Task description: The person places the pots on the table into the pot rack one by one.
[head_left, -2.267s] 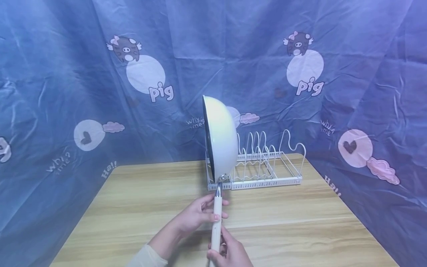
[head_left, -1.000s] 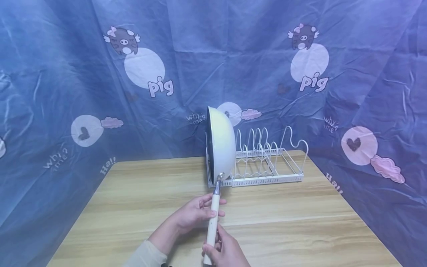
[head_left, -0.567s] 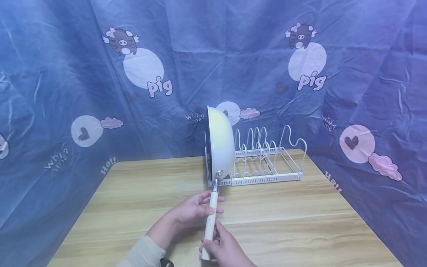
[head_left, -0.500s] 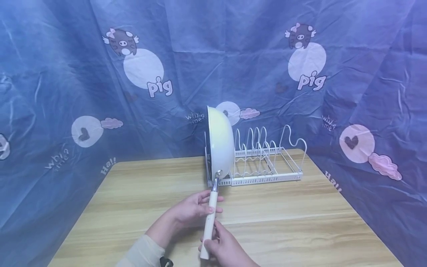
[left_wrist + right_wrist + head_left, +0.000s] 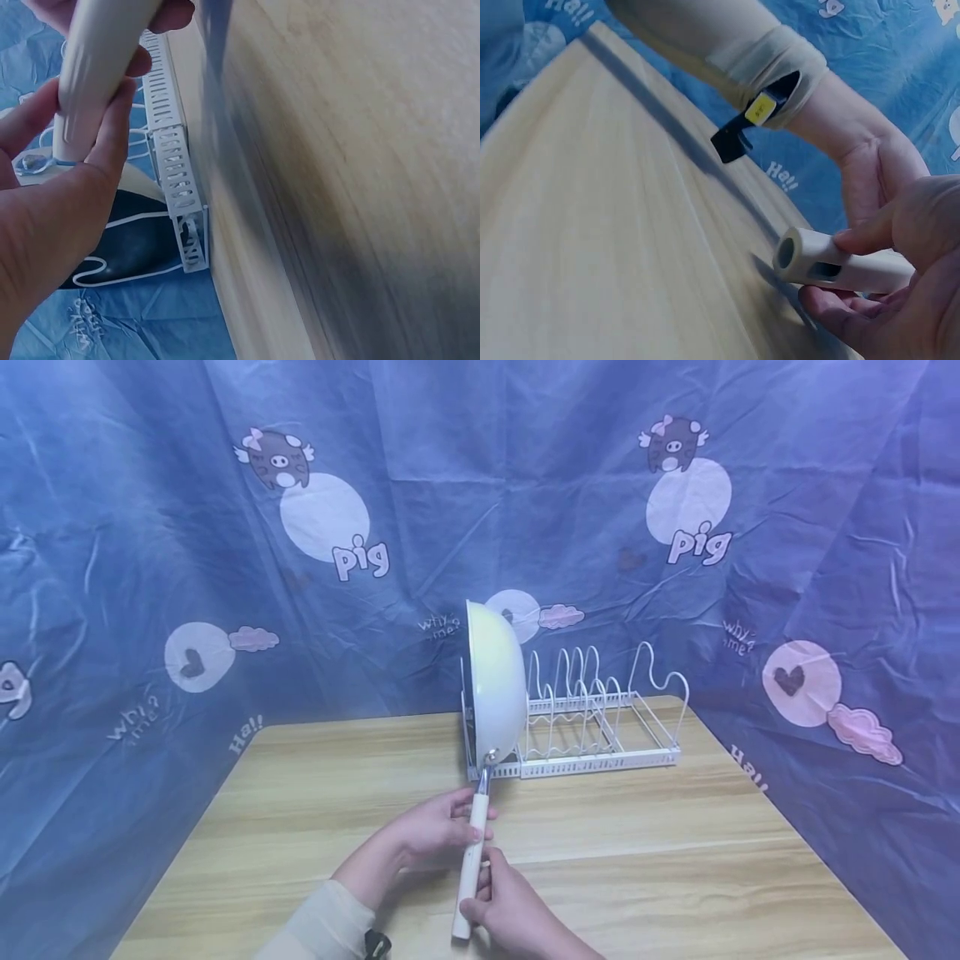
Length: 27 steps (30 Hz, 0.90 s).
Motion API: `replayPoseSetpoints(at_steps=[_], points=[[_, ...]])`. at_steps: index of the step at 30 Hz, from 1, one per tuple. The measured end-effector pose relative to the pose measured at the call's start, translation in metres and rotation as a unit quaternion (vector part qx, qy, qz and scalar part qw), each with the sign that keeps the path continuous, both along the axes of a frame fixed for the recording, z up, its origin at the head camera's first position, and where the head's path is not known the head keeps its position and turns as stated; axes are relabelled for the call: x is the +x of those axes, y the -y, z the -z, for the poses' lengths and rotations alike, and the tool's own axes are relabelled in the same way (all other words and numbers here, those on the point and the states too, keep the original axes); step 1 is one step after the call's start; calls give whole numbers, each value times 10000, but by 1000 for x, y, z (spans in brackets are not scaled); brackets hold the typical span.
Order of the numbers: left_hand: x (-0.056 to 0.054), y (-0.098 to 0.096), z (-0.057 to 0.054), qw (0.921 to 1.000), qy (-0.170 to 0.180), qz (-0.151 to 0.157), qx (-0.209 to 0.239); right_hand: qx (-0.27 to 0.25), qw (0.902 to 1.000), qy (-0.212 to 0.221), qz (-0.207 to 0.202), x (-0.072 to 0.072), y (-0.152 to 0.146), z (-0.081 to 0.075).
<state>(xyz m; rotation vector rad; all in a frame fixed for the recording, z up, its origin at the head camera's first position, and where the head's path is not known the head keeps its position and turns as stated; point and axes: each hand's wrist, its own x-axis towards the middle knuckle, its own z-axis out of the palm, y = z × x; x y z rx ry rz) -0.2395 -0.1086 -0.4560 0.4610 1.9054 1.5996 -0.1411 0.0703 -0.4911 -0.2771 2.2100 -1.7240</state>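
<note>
A white wok (image 5: 498, 685) with a dark inside stands on edge at the left end of a white wire pan rack (image 5: 600, 764), its opening facing left. Its cream handle (image 5: 470, 877) points toward me, joined by a short metal neck. My left hand (image 5: 431, 827) holds the handle just below that neck, thumb on the near side and fingers behind. Lower down, my right hand (image 5: 513, 902) pinches the handle close to its end. The right wrist view shows the handle's hollow end (image 5: 786, 253) beyond thumb and fingers. Part of the rack is hidden behind the wok.
The rack's several wire dividers (image 5: 577, 693) rise to the right of the wok. Everything stands on a wood-grain table (image 5: 322, 793), backed closely by a blue patterned cloth (image 5: 450, 460). A black strap device (image 5: 754, 120) sits on the left wrist.
Compared with the first frame, the wok has come down into the rack's left end and its handle end has swung left. Over the last half second it hardly moves; the right hand's fingers shift slightly.
</note>
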Motion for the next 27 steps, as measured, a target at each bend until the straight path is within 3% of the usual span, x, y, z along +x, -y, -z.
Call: replayPoseSetpoints(at_steps=[4, 9, 17, 21, 27], points=[[1, -1, -2, 9999, 36, -55, -138, 407, 9990, -199, 14, -3, 0, 1], [1, -3, -4, 9997, 15, -105, -217, 510, 9984, -240, -14, -6, 0, 0], [19, -5, -14, 9927, -585, -422, -967, 982, 9939, -501, -71, -6, -2, -4], [33, -6, -18, 9779, -1258, -457, -1609, 1613, 9835, -789, -196, -6, -7, -8], [53, -5, -21, 9529, -2012, -322, -2246, 2705, 9481, -1443, -846, -9, -22, -21]])
